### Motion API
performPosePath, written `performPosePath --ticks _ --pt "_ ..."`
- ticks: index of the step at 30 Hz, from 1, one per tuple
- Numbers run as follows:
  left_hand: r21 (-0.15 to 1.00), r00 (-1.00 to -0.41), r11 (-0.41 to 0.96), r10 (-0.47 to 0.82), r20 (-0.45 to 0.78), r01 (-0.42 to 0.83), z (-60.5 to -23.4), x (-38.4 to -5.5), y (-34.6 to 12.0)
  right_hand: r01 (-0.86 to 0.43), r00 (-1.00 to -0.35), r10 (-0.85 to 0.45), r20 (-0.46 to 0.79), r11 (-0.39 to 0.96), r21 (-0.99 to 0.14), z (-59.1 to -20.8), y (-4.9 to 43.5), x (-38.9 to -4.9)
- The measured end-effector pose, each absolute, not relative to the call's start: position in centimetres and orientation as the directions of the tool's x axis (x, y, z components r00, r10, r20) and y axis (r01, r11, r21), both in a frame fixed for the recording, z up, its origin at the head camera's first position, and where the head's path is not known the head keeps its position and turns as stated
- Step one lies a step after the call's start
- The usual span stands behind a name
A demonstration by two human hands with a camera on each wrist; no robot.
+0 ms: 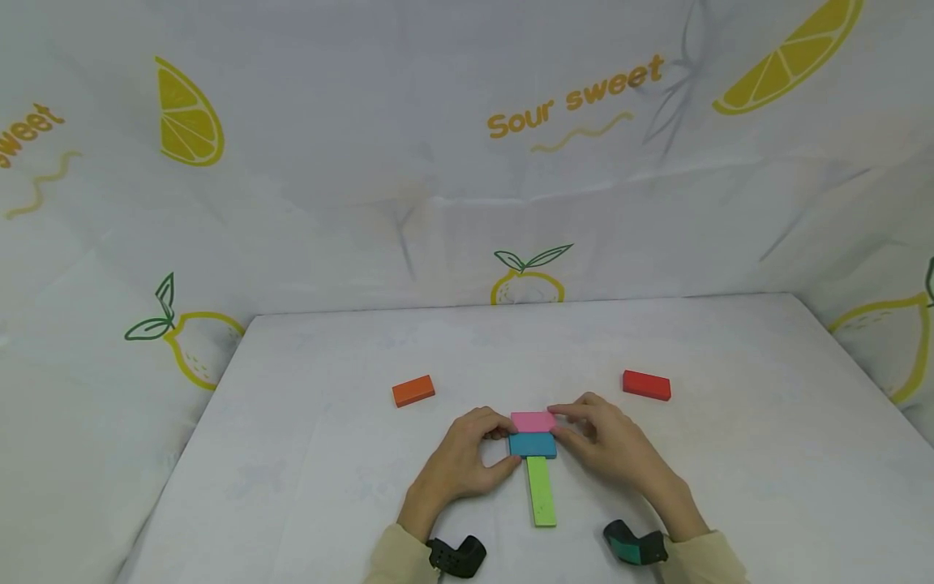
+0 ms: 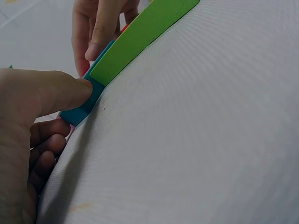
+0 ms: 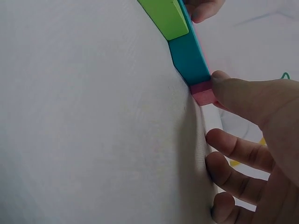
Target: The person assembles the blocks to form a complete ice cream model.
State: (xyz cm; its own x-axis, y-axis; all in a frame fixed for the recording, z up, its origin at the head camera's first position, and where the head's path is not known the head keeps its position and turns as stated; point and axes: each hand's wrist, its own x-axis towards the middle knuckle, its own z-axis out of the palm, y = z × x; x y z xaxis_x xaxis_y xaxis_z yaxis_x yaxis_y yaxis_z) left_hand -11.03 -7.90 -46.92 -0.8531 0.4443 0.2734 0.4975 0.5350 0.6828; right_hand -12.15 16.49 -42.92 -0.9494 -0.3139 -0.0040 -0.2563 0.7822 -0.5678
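Observation:
Three blocks lie flat in line on the white table: a pink block (image 1: 533, 422) farthest away, a blue block (image 1: 532, 444) against its near side, and a green block (image 1: 541, 491) running lengthwise toward me from the blue one's middle. My left hand (image 1: 467, 454) pinches the blue block's left end, thumb (image 2: 77, 93) on its near side and forefinger by its far left corner. With thumb (image 3: 229, 88) and forefinger, my right hand (image 1: 613, 442) holds the right end of the pink block. The other right fingers (image 3: 236, 175) spread beside it, close to the tabletop.
An orange block (image 1: 413, 391) lies farther back on the left, and a red block (image 1: 646, 385) farther back on the right. Behind the table (image 1: 328, 487) hangs a white cloth (image 1: 328, 162) printed with lemons. Dark bands with camera mounts sit at both wrists.

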Motion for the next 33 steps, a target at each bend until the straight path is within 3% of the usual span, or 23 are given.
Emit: performPosePath --ticks 33 --pt "0.681 -0.842 0.520 0.452 0.294 0.516 -47.10 -11.07 -7.96 -0.260 -0.950 -0.311 0.003 0.788 -0.558 -43.04 16.22 -11.95"
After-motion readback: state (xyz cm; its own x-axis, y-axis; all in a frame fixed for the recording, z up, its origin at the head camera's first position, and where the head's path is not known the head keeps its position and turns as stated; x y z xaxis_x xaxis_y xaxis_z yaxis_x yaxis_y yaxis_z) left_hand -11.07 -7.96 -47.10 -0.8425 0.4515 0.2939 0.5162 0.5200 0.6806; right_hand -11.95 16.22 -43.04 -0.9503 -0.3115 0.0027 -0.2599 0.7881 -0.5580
